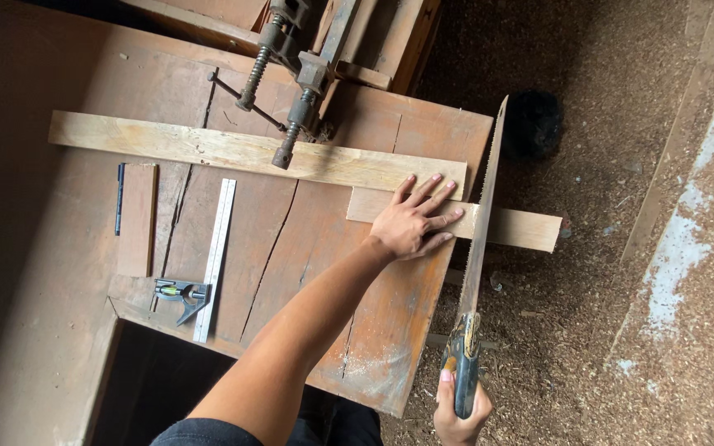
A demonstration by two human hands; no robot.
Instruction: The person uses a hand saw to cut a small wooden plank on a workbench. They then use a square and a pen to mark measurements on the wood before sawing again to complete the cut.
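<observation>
Head view, looking down. Left hand [416, 219] is lying flat, fingers spread wide, pressing a short wooden strip [516, 228] onto the tabletop [291, 239]; nothing is gripped, only weighted down. Right hand [459, 413] is wrapping closed around the dark handle of a handsaw [479, 223], low at the frame edge, only partly showing. Saw blade is running up from the handle and crossing the strip just beside the left fingertips, at the tabletop's edge, teeth facing away from the hand.

Strip is sticking out past the tabletop edge over a sawdust-covered floor [605, 330]. Judging by look: stiff, dry, light, rough enough not to slide much, but the free end is probably chattering unless held close to the cut. The flat press near the blade seems the right hold. Blade is thin and likely flexing if forced.

Further out: a longer plank [167, 142] is lying just above the strip, touching it, pinned by rusty clamps [291, 99]. Well to the left are a combination square [204, 272], a small wood offcut [136, 219] and a blue pencil [119, 198].
</observation>
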